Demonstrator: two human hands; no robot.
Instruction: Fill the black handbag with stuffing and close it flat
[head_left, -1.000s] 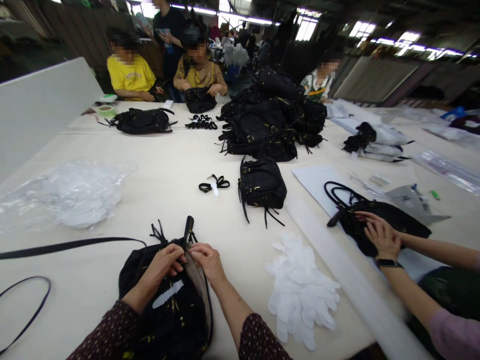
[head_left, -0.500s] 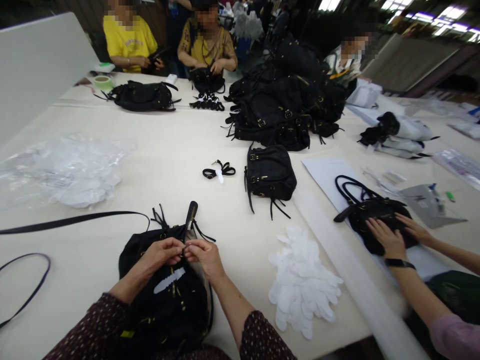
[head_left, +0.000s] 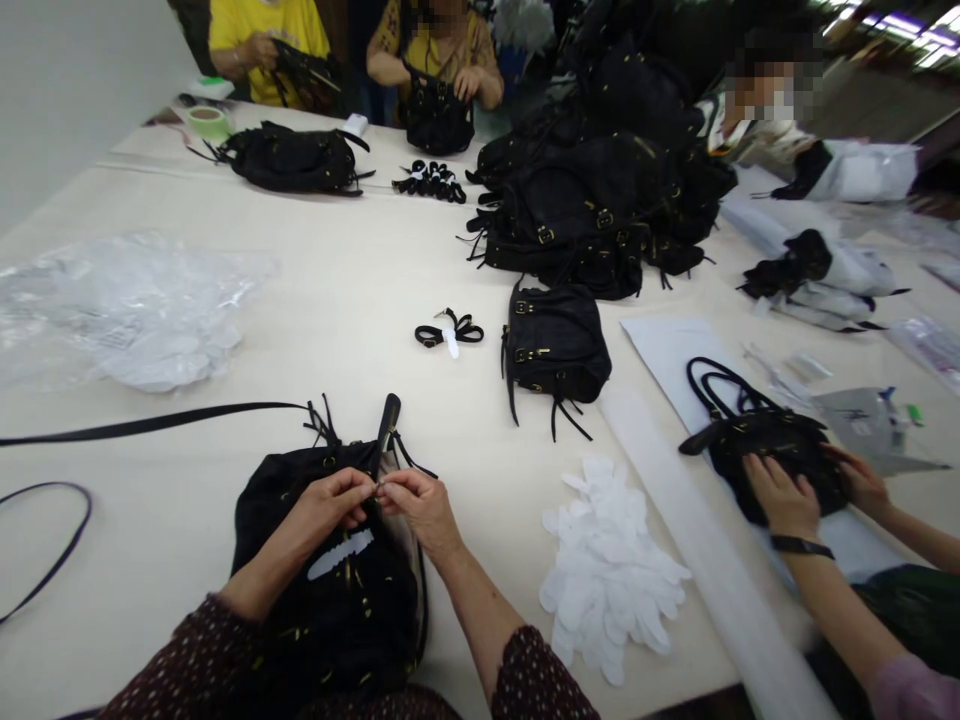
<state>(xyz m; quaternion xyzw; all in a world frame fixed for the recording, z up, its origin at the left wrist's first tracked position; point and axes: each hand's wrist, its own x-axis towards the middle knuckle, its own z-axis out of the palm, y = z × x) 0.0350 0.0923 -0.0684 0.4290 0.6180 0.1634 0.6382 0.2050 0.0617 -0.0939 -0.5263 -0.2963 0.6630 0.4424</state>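
Head view: my left hand (head_left: 330,505) and right hand (head_left: 421,505) pinch something tiny (too small to tell) atop the black bag (head_left: 315,600).

Pinching together at the top opening of a black bag (head_left: 330,590) with left hand (head_left: 330,505) and right hand (head_left: 420,505), beside white paper cutouts (head_left: 607,570).

view tipped lower, far workers slipping off the frame's top, both hands' fingertips now pinched together over the black bag (head_left: 330,580)

1 head-worn view, forward-down, close over the table (head_left: 360,300)
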